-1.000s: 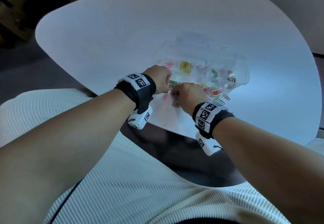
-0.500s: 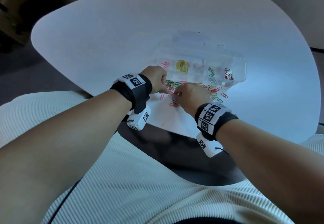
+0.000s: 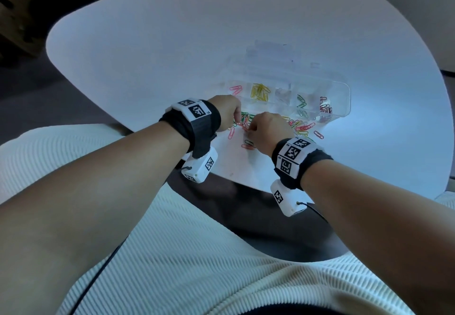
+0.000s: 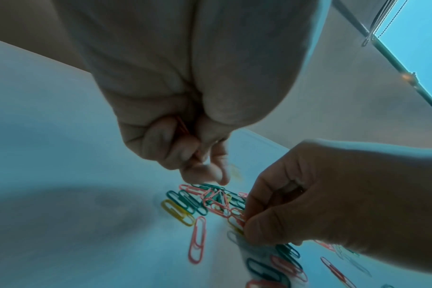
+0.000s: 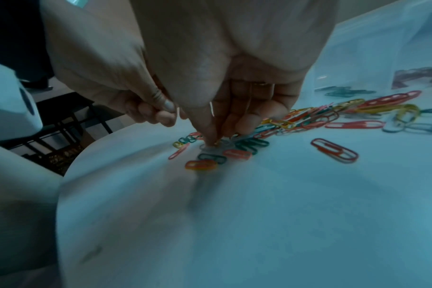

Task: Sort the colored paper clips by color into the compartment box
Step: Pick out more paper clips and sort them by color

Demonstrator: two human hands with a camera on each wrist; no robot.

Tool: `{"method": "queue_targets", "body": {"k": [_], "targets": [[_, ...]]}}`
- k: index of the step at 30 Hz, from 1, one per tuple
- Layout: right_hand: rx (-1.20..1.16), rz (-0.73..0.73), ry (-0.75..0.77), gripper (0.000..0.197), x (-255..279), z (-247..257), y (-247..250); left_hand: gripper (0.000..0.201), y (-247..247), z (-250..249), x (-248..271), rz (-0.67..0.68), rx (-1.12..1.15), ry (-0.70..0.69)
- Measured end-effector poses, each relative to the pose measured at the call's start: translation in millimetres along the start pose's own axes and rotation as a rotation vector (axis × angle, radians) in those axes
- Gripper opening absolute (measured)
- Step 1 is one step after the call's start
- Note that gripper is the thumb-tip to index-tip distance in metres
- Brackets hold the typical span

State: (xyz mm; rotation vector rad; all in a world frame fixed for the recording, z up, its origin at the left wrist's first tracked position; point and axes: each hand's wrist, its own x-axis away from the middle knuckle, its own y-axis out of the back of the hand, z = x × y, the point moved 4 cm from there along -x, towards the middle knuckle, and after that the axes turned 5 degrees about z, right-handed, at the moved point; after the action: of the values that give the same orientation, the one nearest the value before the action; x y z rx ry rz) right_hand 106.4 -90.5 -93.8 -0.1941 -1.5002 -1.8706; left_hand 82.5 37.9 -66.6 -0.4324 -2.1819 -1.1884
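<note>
A loose pile of coloured paper clips [image 3: 299,127] lies on the white table in front of the clear compartment box [image 3: 341,104]. The box holds pink clips [image 3: 235,90], yellow clips [image 3: 259,91], green clips [image 3: 301,104] and dark red clips [image 3: 325,110], each colour in its own cell. My left hand [image 3: 235,120] hovers over the pile's left end, fingers curled round a few pink clips [image 4: 183,126]. My right hand [image 5: 211,142] is just to its right, fingertips pinching down on a clip in the pile [image 4: 239,219]. That clip's colour is hard to make out.
The box's open lid [image 3: 275,54] lies flat behind it. Single clips are scattered near the table's front edge [image 3: 248,146] and to the right [image 3: 318,134]. The table's near edge [image 3: 234,179] is close below my wrists.
Both hands stay over the left end of the pile, with only small finger movements. The head view has shifted slightly.
</note>
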Motion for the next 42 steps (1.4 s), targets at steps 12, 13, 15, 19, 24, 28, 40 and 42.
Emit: {"method": "queue_targets", "body": {"k": [12, 13, 15, 19, 24, 28, 40, 42], "targets": [[-0.673, -0.064, -0.055, 0.008, 21.1, -34.3, 12.9, 0.023, -18.8, 1.5, -8.3, -0.019, -0.177, 0.075], [-0.727, -0.063, -0.07, 0.007, 23.7, -37.3, 13.4, 0.021, -18.5, -0.3, -6.6, -0.034, -0.196, 0.086], [-0.862, -0.049, -0.094, 0.007, 29.9, -42.1, 14.1, 0.016, -17.2, -2.9, -4.7, -0.053, -0.218, 0.096], [-1.167, 0.046, -0.162, 0.005, 40.0, -51.7, 7.9, 0.012, -18.3, -6.6, -6.0, -0.035, -0.213, 0.084], [-1.268, 0.085, -0.181, 0.007, 46.2, -57.3, 2.4, 0.013, -23.1, -7.1, -8.4, -0.024, -0.219, 0.043], [-1.389, 0.106, -0.192, 0.011, 51.2, -59.8, -1.0, 0.023, -25.9, -5.8, -9.0, -0.01, -0.241, 0.023], [-1.495, 0.16, -0.212, 0.023, 57.4, -53.4, 1.2, 0.016, -18.9, -5.9, -9.8, -0.061, -0.36, 0.054], [-1.52, 0.163, -0.239, 0.025, 57.7, -54.5, 1.1, 0.018, -20.6, -6.2, -9.6, -0.063, -0.375, 0.075]]}}
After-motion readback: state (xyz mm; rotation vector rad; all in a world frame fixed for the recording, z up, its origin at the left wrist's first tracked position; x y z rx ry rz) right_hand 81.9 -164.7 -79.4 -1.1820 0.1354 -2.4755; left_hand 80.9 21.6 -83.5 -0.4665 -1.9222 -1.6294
